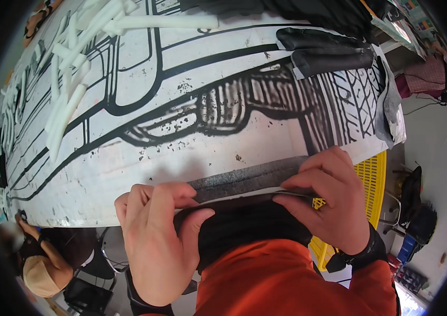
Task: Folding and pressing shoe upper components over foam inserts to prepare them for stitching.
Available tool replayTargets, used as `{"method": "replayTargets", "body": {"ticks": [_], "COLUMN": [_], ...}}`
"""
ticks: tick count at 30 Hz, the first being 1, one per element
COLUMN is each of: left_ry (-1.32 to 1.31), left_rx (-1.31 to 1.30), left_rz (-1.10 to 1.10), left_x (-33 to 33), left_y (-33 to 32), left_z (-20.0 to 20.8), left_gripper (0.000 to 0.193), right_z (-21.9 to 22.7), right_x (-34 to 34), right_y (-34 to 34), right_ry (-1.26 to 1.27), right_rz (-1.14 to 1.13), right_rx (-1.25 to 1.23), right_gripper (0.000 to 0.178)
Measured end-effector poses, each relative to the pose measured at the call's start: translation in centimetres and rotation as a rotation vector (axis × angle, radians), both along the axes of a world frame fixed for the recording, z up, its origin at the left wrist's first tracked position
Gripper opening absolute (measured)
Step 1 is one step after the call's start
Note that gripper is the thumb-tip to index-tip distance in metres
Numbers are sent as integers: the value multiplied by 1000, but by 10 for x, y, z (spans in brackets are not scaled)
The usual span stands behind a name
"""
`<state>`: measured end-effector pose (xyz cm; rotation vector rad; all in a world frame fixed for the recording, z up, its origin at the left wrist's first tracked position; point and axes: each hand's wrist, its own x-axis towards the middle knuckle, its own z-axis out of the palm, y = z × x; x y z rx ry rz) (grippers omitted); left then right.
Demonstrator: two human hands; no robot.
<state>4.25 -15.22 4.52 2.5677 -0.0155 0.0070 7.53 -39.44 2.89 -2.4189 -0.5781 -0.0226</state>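
A long dark grey fabric strip [250,176] with a seam-like line along it lies at the near edge of the table, partly over that edge. My left hand [157,231] grips its left end, fingertips on top and thumb below. At the right end, my right hand [337,203] pinches the strip between bent fingers and thumb. A pale edge shows along the strip's near side, between the two thumbs. What lies under my fingertips is hidden.
The table [144,160] has a white covering with black line drawings. White foam tubes [165,22] are heaped at far left. Two black padded rolls [334,60] lie at far right, near black fabric [287,13]. A yellow plastic basket [371,184] stands right. Another person [47,268] sits at left.
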Motion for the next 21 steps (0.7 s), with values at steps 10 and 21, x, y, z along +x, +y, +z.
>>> {"method": "replayTargets", "body": {"ticks": [10,21], "left_ry": [-516,-597], "left_rx": [216,436], "left_rz": [-327,-411], "left_x": [-46,-32], "left_y": [-27,-24], "left_z": [-25,-62], "left_gripper": [14,19], "right_z": [11,7], "right_x": [19,25], "right_y": [4,3], "right_ry": [220,226], "right_rz": [-57,-65], "right_rx": [-41,-39], "right_gripper": [24,26]}}
